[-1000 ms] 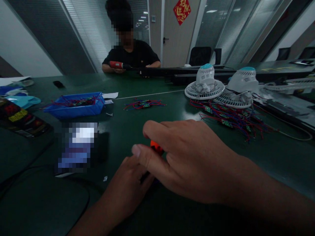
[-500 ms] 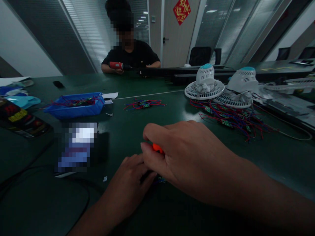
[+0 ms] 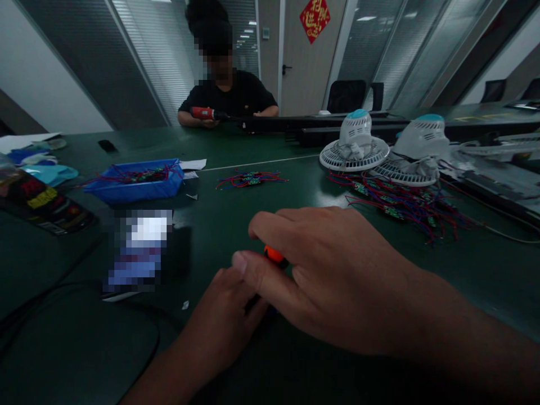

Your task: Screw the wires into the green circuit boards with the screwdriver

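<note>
My right hand (image 3: 333, 275) is curled around a small tool with an orange top (image 3: 274, 255), thumb and forefinger pinching it upright over the dark green table (image 3: 236, 219). My left hand (image 3: 219, 323) lies just below it, fingers closed down on something small at the tool's tip; what it pins is hidden. A loose bundle of red and blue wired boards (image 3: 251, 179) lies further back in the middle.
A blue tray (image 3: 135, 185) of wired boards stands back left. Two white fan heads (image 3: 354, 143) lie face down at the right, behind a heap of red and blue wires (image 3: 400, 205). A person in black sits across the table holding a red tool (image 3: 202, 113). A black cable (image 3: 84, 292) runs at the near left.
My right thumb has slid back left along the orange tool, after pressing in close half a second ago. The view shifted slightly. My left hand stays put.
</note>
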Demonstrator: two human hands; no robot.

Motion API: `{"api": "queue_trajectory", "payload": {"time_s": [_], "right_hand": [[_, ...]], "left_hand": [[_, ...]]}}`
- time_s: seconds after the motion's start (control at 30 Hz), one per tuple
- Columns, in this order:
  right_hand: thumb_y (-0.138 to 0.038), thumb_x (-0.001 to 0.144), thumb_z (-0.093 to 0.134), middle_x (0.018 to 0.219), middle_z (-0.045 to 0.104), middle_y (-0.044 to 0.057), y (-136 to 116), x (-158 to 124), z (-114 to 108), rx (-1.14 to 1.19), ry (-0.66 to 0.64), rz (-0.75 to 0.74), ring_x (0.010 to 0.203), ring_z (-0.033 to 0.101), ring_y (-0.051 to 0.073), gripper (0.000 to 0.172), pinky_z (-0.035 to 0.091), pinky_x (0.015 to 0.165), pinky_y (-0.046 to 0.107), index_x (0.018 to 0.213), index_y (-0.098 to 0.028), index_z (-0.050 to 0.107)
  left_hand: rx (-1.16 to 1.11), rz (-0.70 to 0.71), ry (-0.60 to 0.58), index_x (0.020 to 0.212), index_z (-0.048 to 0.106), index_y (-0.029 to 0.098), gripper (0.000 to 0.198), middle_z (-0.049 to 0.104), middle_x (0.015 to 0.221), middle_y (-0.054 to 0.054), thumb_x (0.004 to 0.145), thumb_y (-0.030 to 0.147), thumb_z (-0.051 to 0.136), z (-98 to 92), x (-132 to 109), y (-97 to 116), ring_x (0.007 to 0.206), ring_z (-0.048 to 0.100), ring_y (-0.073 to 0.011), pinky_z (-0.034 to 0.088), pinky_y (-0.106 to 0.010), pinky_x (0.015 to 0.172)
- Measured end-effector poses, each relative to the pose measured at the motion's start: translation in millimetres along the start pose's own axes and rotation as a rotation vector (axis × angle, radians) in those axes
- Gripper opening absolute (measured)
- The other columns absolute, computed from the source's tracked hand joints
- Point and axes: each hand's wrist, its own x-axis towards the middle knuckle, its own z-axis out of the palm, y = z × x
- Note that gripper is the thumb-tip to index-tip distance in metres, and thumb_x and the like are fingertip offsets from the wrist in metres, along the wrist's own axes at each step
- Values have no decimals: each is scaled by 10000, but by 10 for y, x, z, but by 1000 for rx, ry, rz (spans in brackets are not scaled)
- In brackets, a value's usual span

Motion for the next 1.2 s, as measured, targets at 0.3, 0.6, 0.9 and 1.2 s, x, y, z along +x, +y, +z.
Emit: {"api": "queue_trajectory", "payload": {"time_s": [0.3, 0.6, 0.9, 1.2], "right_hand": [[-372, 914, 450, 537, 466, -46, 22, -5, 2, -38, 13, -16, 466, 355, 107, 280, 166, 480, 283, 713, -216, 566], [-312, 881, 491, 719, 598, -7, 36, -23, 34, -17, 40, -19, 594, 505, 150, 184, 253, 513, 288, 980, -173, 560], [-451, 905, 439, 623, 491, -40, 36, -11, 23, 5, 48, -27, 549, 413, 121, 292, 211, 519, 283, 757, -218, 533], [-348, 918, 459, 579, 499, -43, 33, -4, 13, -26, 24, -30, 506, 410, 107, 248, 194, 499, 279, 736, -210, 555]], "left_hand": [[168, 35, -118, 980, 688, 268, 258, 694, 992, -37, 843, 139, 511, -47, 5, 25, 950, 614, -251, 477, -400, 773], [188, 53, -107, 977, 684, 274, 247, 695, 907, -25, 852, 159, 505, -49, 6, 55, 860, 627, -235, 461, -401, 774], [157, 77, -21, 987, 655, 237, 220, 672, 970, -45, 869, 169, 482, 34, -7, -47, 893, 617, -238, 491, -382, 745], [195, 48, -90, 944, 701, 262, 243, 693, 928, -34, 828, 133, 530, -50, -5, 30, 896, 617, -245, 463, -428, 803]]}}
